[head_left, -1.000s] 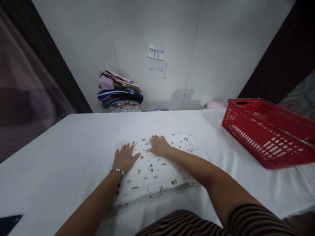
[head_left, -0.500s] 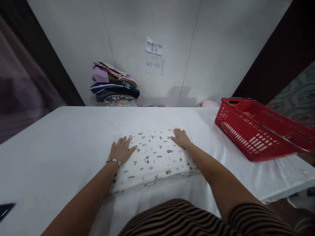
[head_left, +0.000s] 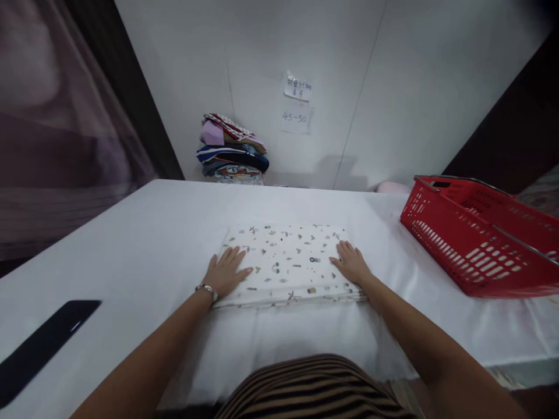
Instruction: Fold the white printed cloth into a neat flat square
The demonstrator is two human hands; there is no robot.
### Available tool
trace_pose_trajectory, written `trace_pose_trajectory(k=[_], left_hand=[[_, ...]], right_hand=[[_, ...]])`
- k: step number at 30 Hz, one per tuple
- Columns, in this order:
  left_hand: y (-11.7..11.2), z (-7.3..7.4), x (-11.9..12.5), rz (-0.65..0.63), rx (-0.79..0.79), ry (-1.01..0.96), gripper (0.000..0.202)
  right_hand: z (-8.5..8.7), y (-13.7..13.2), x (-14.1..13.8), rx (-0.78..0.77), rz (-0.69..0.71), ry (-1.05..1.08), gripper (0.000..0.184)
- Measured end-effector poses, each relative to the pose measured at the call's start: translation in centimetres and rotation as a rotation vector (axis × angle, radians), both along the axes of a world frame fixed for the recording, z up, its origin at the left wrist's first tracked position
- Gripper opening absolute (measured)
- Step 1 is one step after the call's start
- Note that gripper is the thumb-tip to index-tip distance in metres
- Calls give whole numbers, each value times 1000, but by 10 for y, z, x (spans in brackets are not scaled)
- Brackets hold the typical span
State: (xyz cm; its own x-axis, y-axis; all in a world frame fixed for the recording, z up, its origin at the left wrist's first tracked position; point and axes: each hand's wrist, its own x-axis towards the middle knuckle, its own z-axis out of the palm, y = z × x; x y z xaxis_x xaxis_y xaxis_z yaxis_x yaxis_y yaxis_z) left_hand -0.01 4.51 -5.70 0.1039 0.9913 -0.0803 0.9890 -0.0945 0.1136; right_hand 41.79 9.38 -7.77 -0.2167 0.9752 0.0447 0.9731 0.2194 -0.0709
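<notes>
A folded white cloth (head_left: pixel 288 262) with a small scattered print lies flat in front of me, its layered front edge facing my body. My left hand (head_left: pixel 226 272), with a bracelet at the wrist, rests palm down on its left side, fingers spread. On the right side, my right hand (head_left: pixel 350 265) lies flat with its fingers stretched over the cloth's edge area. Neither hand grips anything.
A white-covered table (head_left: pixel 140 244) bears the cloth. At the right stands a red plastic basket (head_left: pixel 471 244) with metal handles. A dark flat object (head_left: pixel 48 346) lies at the left. Folded fabrics (head_left: pixel 233 151) are stacked by the wall, below and left of paper signs (head_left: pixel 297 119).
The view has turned left, so more of the dark flat object shows. My right hand has slid nearer along the cloth's right side. The cloth lies straighter now.
</notes>
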Motion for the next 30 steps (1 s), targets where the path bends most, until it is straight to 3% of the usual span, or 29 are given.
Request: trace_pose_trajectory(k=[6,9,13,17,24,30], left_hand=[[10,12,3,19,-50,-44,65],[-3,19,3,49,-24,-111,60],[-47,20,10,-101,168,-170,62],[-87,8,21,-298,311,-181,52],[-87,-5,22,-323,376,-187,33],[-91,-1,30,-370,382,-138,34]], right_hand=[[16,3,-3,-45,-5,46,61],[27,-11,-7,-29,-15,136,59],[35,-52,-22,51,240,296,58],[33,-88,-43,66,540,334,49],[18,-89,-72,228,732,370,31],[18,-91,-86,256,727,301,28]])
